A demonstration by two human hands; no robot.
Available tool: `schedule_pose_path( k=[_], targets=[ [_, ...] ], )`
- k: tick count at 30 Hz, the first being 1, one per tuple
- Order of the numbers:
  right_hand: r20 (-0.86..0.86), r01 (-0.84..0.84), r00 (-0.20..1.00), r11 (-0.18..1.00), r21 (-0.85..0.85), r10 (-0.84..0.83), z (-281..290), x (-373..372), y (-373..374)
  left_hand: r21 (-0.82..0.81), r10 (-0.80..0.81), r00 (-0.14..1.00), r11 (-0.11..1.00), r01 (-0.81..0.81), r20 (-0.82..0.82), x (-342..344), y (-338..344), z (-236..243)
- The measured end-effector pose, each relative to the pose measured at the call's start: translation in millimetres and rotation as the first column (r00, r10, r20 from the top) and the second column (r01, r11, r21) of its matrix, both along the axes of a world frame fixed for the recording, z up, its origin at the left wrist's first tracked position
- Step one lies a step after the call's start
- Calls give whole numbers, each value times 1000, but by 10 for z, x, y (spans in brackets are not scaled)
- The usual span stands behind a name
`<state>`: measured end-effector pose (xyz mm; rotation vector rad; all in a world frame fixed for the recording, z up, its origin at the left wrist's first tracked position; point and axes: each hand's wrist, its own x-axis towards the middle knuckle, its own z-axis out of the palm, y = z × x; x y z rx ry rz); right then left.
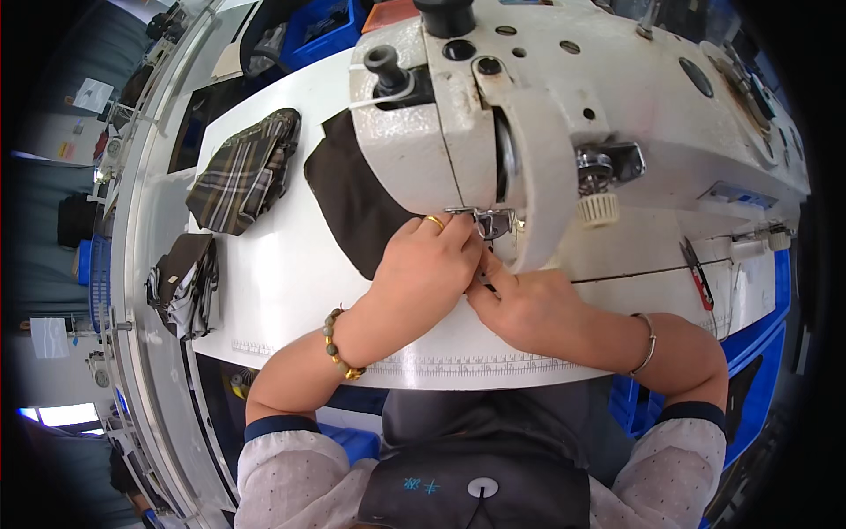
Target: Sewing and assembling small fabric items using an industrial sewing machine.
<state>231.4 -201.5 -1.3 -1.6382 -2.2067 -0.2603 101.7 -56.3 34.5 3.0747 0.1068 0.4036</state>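
Note:
A white sewing machine (546,115) reaches over the worktable, its presser foot (495,222) low and just beyond my fingertips. Dark brown fabric (359,198) lies under the machine head and spreads out to the left. My left hand (430,263) has its fingers bent and closed on the fabric beside the presser foot. Close against it, my right hand (529,304) pinches the fabric's near edge, thumb and forefinger together. Only a sliver of dark cloth shows between the two hands; their fingers hide the rest there.
On the left of the white worktable (282,300) lie a folded plaid fabric stack (245,172) and a smaller dark and grey fabric bundle (183,284). Red-handled thread snips (698,273) rest at the right. Blue bins (322,33) stand behind the table and below its right side.

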Motion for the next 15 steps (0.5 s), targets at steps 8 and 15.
schedule_pose_path(
  k=[8,15],
  targets=[
    [4,21,1000,1000,-3,-21,24,26,17,-19,57,998,998,-57,6,24,-25,-38],
    [-91,-30,995,1000,-9,29,13,-34,-7,-156,67,997,985,-72,-36,-122,73,139]
  ],
)
